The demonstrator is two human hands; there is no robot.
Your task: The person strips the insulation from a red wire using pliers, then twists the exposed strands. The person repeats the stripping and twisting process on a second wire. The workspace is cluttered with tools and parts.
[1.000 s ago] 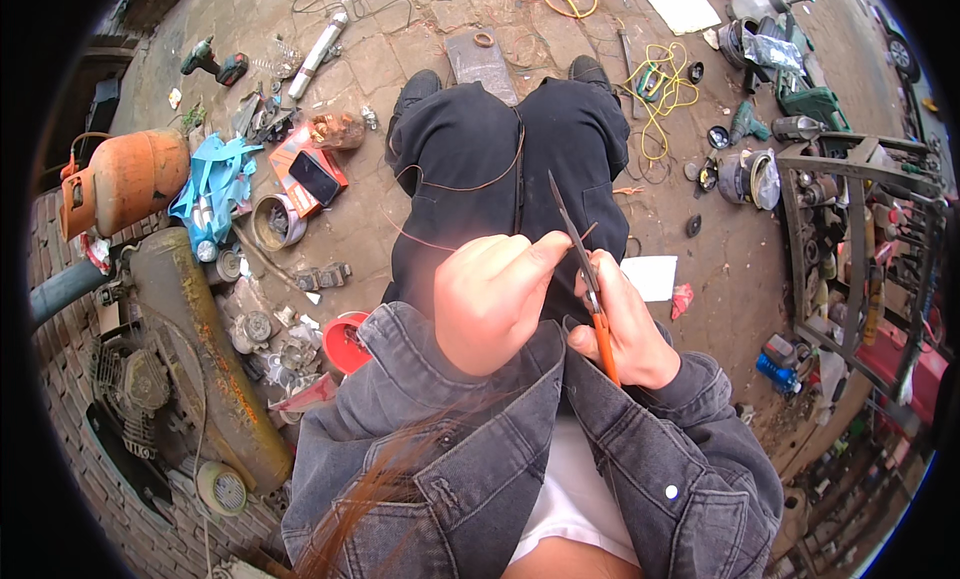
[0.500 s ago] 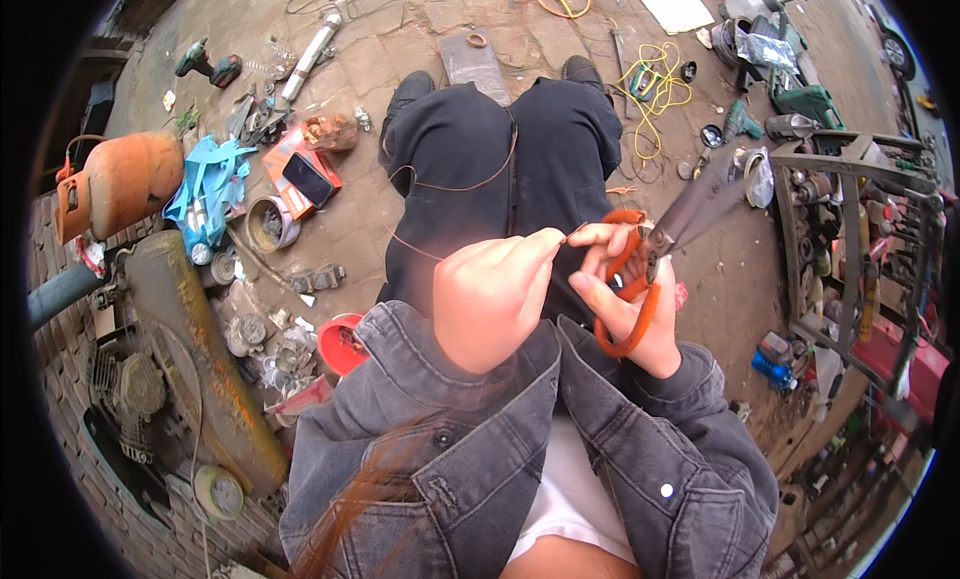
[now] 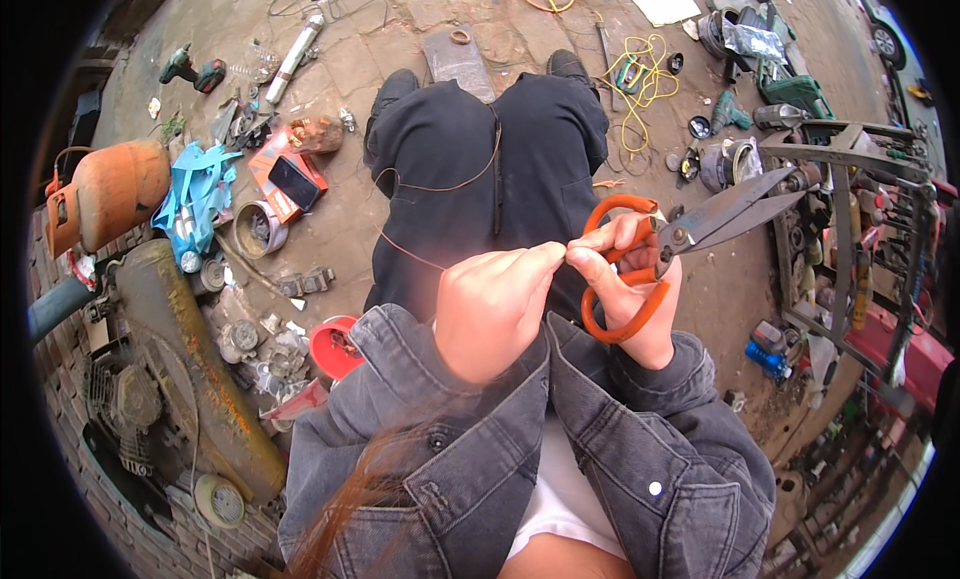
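A thin copper-brown wire [image 3: 455, 188] loops over my dark trousers and runs into my left hand [image 3: 492, 317], which is closed around it with thumb and fingers pinched. Its tips meet those of my right hand [image 3: 640, 297] in front of my jacket. Large scissors [image 3: 722, 215] with orange handles hang on the right hand's fingers, their grey blades slightly apart and pointing right, away from the wire. The right thumb and forefinger press together at the meeting point. Whatever lies between the fingertips there is too small to make out.
Left of me are a red bowl [image 3: 338, 346] with scraps, a phone [image 3: 294, 183] on a box, an orange gas cylinder [image 3: 118, 191] and a drill [image 3: 190, 71]. A metal rack [image 3: 848, 234] stands on the right. Ahead lie a flat plate [image 3: 455, 64] and a yellow cord [image 3: 632, 129].
My right thumb and forefinger have closed together against the left fingertips. The scissors have turned, their blades swinging lower to the right and showing apart. The whole view has shifted slightly.
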